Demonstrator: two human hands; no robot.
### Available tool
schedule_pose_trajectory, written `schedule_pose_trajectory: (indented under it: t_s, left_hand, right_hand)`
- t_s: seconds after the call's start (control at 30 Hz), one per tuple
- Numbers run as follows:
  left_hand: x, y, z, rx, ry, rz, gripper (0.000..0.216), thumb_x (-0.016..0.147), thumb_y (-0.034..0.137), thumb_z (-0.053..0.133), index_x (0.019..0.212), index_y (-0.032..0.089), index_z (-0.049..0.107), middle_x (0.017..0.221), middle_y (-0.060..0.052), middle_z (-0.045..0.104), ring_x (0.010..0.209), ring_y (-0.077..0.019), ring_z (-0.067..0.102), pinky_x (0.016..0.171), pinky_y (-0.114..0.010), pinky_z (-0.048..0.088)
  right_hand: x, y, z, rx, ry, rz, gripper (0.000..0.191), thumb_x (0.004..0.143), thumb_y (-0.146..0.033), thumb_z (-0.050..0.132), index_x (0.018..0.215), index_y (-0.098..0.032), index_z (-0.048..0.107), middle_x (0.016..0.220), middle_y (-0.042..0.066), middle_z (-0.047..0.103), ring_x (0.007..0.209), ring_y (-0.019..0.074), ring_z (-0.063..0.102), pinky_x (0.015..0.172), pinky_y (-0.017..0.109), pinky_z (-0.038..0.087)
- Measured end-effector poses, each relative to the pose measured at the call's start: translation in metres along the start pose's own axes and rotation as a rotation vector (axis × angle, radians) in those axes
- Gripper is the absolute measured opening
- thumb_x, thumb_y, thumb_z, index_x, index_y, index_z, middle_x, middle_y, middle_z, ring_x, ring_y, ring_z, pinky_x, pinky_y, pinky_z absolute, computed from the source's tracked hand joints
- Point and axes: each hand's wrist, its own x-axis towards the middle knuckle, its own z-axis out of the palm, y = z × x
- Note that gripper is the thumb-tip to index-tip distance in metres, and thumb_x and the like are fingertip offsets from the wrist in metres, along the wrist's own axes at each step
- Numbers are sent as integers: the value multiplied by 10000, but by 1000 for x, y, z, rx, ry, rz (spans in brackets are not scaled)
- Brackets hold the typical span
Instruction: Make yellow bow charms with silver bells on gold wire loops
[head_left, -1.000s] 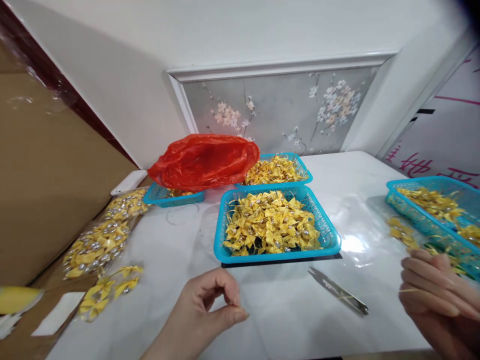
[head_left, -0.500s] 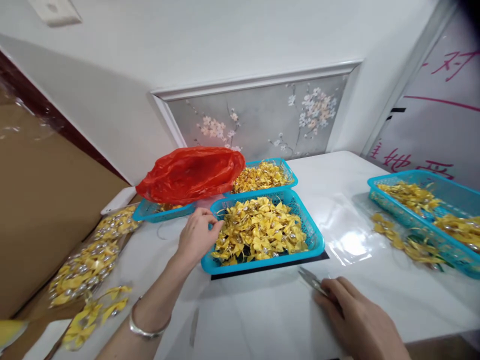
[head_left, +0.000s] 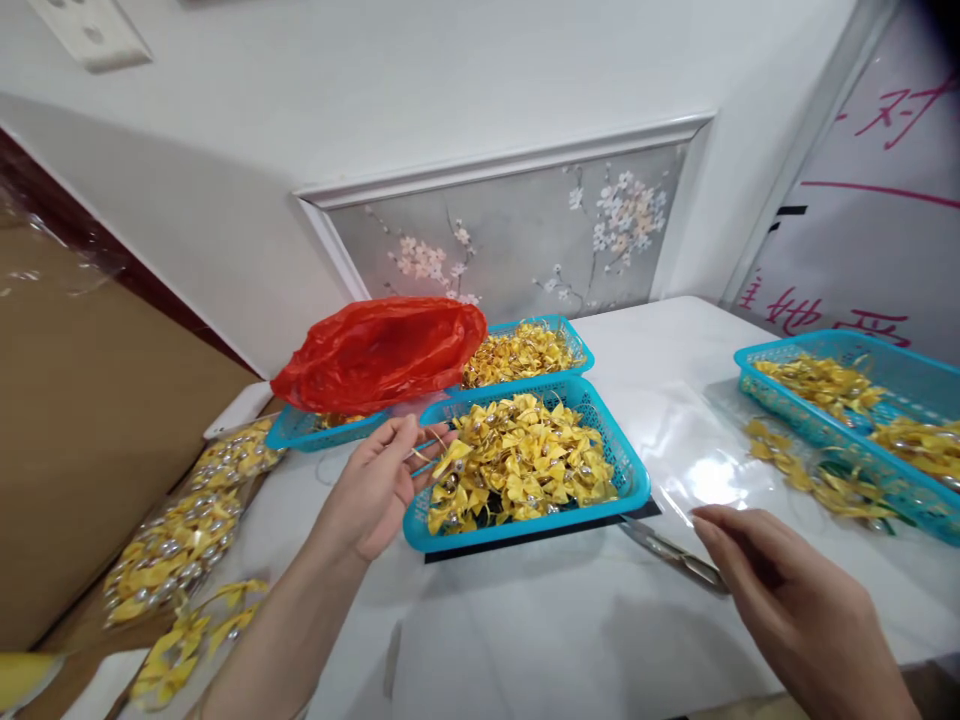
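White, glossy tabletop (head_left: 525,620) fills most of the lower frame, and there's a lot parked on it. Dead centre sits a blue plastic basket (head_left: 536,530) heaped with yellow ribbon bows with shiny beads. At its left rim, the person's left hand (head_left: 382,475) has its fingertips pinched on the thin stem of one yellow bow (head_left: 452,458), which hangs right at the edge of the heap. Over at lower right, the right hand (head_left: 795,600) is half curled just above the table, next to some metal snips (head_left: 675,556); can't tell if it's gripping anything.

Behind the centre basket there's another basket (head_left: 589,353) of bows, plus a crumpled red plastic bag (head_left: 382,350) flopped over a third basket (head_left: 330,437). One more basket (head_left: 847,455) is at the right edge of the frame, with loose bows (head_left: 814,480) beside it.

Room-wise: plain pale wall (head_left: 450,80) across the top, socket plate (head_left: 97,35) at upper left, and a framed grey blossom panel (head_left: 510,240) above the baskets. Upper right has a white board (head_left: 885,170) with pinky-red handwriting, and brown cardboard (head_left: 97,420) takes up the left side.
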Motion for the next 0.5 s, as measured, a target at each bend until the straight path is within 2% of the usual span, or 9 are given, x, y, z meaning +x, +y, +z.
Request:
schedule_pose_trajectory:
  t_s: [0.13, 0.27, 0.37, 0.5]
  left_hand:
    - [8, -14, 6, -12, 25, 71, 204, 771, 384, 728, 750, 205, 631, 901, -43, 765, 954, -250, 694, 827, -337, 535]
    - [9, -11, 7, -45, 24, 127, 98, 700, 229, 807, 718, 188, 720, 926, -33, 776, 1085, -234, 634, 969, -254, 442]
    - [4, -2, 7, -172, 39, 88, 79, 822, 244, 707, 756, 203, 701, 950, -21, 774, 1019, -190, 669, 937, -249, 484]
    - [-13, 7, 14, -369, 47, -113, 250, 955, 153, 485, 772, 193, 651, 868, -27, 768, 816, -161, 733, 762, -294, 606]
  right_hand:
    - [8, -36, 13, 231, -78, 18, 121, 932, -306, 570, 944, -226, 661, 856, 37, 679, 738, 168, 655, 617, 235, 499]
    - [14, -59, 26, 351, -182, -65, 119, 942, -256, 549, 957, -227, 663, 797, 25, 644, 679, 153, 614, 589, 233, 480]
    - [18, -72, 30, 416, -253, -48, 129, 951, -267, 536, 946, -241, 662, 750, 1, 627, 632, 140, 597, 552, 222, 465]
    - [24, -89, 34, 525, -327, -29, 149, 957, -280, 519, 934, -244, 661, 780, 2, 642, 687, 139, 611, 582, 214, 467]
